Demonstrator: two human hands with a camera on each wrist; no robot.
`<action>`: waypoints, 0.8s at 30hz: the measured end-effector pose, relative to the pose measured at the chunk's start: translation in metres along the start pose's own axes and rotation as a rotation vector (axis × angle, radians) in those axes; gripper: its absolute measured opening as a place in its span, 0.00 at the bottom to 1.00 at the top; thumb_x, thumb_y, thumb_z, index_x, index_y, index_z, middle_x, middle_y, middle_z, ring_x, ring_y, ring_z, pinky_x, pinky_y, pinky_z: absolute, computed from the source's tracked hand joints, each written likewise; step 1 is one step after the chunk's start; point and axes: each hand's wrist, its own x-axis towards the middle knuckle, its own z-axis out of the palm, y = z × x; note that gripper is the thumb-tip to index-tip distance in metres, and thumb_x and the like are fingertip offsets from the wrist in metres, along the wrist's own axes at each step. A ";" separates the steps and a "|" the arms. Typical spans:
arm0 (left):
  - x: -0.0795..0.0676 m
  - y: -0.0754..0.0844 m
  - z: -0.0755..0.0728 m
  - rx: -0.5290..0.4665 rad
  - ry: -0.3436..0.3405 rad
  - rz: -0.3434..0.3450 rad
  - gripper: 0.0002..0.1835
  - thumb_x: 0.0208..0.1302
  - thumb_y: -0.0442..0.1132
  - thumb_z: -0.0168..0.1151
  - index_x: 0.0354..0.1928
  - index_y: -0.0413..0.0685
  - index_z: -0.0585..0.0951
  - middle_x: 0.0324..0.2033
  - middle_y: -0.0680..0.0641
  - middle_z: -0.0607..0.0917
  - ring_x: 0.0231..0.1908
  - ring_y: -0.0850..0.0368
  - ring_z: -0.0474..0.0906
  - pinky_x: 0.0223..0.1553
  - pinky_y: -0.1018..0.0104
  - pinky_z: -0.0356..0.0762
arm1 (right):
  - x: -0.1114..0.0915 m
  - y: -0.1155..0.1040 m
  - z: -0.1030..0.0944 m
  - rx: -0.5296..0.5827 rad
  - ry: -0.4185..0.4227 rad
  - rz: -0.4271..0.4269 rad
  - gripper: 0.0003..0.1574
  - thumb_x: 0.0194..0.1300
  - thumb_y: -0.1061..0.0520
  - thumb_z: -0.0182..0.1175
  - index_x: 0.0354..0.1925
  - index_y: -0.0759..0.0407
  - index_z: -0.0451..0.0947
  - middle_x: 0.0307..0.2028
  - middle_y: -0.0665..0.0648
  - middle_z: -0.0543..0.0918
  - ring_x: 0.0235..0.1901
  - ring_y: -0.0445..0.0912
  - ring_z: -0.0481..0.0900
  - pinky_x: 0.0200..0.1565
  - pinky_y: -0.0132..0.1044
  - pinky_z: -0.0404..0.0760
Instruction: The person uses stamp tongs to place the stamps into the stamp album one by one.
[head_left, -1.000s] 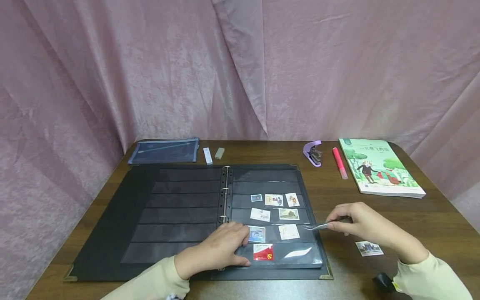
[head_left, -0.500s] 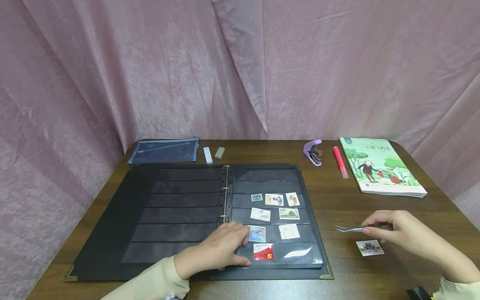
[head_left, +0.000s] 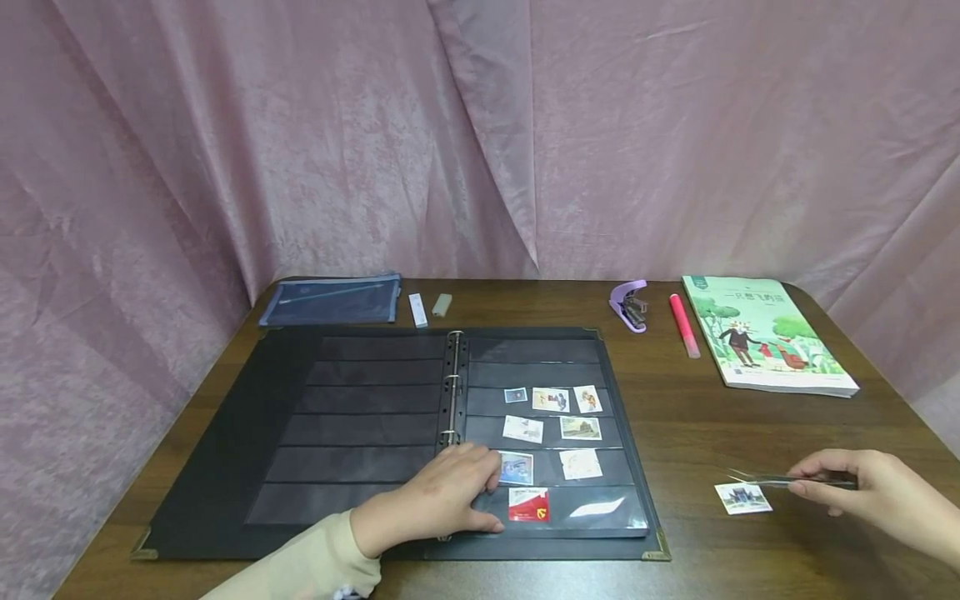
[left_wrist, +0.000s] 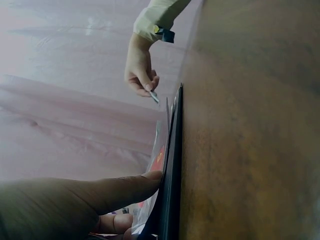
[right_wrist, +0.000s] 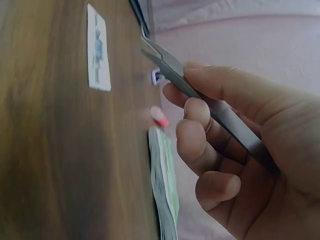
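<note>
A black stamp album (head_left: 202, 467) lies spread on the table, its metal rings in the middle. Several stamps sit in the right page's clear strips, among them a red one (head_left: 528, 504) and a blue one (head_left: 517, 468). My left hand (head_left: 438, 492) rests on the lower part of this page by the rings, touching its surface. Between thumb and fingers my right hand (head_left: 870, 492) pinches metal tweezers (right_wrist: 220, 112), whose tips stand apart with nothing between them. Below the tips, a loose stamp (head_left: 743, 498) with a picture of a building lies on the wood.
Along the back of the table (head_left: 697, 442) are a blue mesh pouch (head_left: 330, 302), a white strip-shaped piece (head_left: 417, 310), a small pale block (head_left: 442, 305), a purple stapler (head_left: 628, 306), a pink marker (head_left: 684, 325) and a green-covered book (head_left: 768, 337). A pink curtain hangs behind.
My right hand has moved right with the tweezers, from the album page's right edge to the loose stamp. The left hand stays in place on the page.
</note>
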 end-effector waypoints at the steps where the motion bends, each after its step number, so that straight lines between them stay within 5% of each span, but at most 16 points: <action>1: 0.000 0.000 0.000 0.001 -0.001 -0.002 0.24 0.42 0.58 0.68 0.26 0.56 0.64 0.22 0.60 0.64 0.28 0.65 0.60 0.33 0.73 0.57 | -0.002 0.002 0.000 -0.002 0.000 0.008 0.07 0.56 0.62 0.59 0.35 0.52 0.78 0.24 0.36 0.78 0.19 0.30 0.70 0.19 0.28 0.68; 18: 0.001 0.002 -0.002 -0.003 -0.023 -0.019 0.23 0.42 0.58 0.68 0.26 0.56 0.65 0.22 0.60 0.64 0.28 0.65 0.60 0.34 0.72 0.58 | -0.021 0.023 0.004 -0.046 0.084 0.105 0.08 0.52 0.61 0.63 0.31 0.47 0.79 0.19 0.36 0.74 0.18 0.30 0.68 0.20 0.27 0.65; 24: 0.001 0.002 -0.002 -0.006 -0.022 -0.020 0.23 0.42 0.58 0.68 0.26 0.56 0.65 0.22 0.60 0.65 0.28 0.65 0.60 0.34 0.73 0.58 | -0.023 0.030 0.007 -0.021 0.066 0.052 0.10 0.52 0.62 0.62 0.31 0.47 0.79 0.21 0.34 0.76 0.18 0.30 0.69 0.20 0.27 0.67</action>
